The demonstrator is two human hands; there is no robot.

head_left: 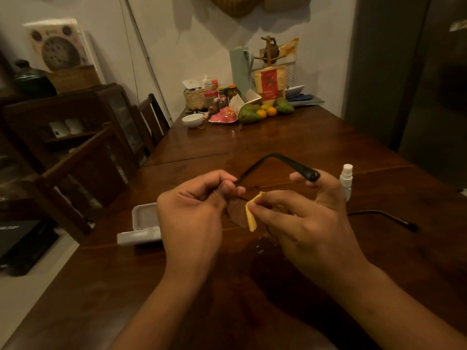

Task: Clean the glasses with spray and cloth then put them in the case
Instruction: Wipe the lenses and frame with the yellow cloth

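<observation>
Dark-framed glasses (275, 160) are held above the wooden table (290, 137), both temple arms unfolded. My left hand (192, 210) pinches the frame near the left hinge. My right hand (303, 218) presses a folded yellow cloth (251, 215) against a lens (236, 214) between thumb and fingers. One temple arm arches up and away, its tip over my right fingers; the other sticks out to the right. A small clear spray bottle (345, 180) with a white nozzle stands just behind my right hand. An open grey glasses case (144, 227) lies left of my left hand.
At the table's far end stand a white bowl (192, 120), a woven basket with jars (199, 98), fruit (265, 111) and a green jug (238, 69). Wooden chairs (83, 173) and a dark cabinet (65, 127) line the left side. A dark fridge (417, 72) stands to the right.
</observation>
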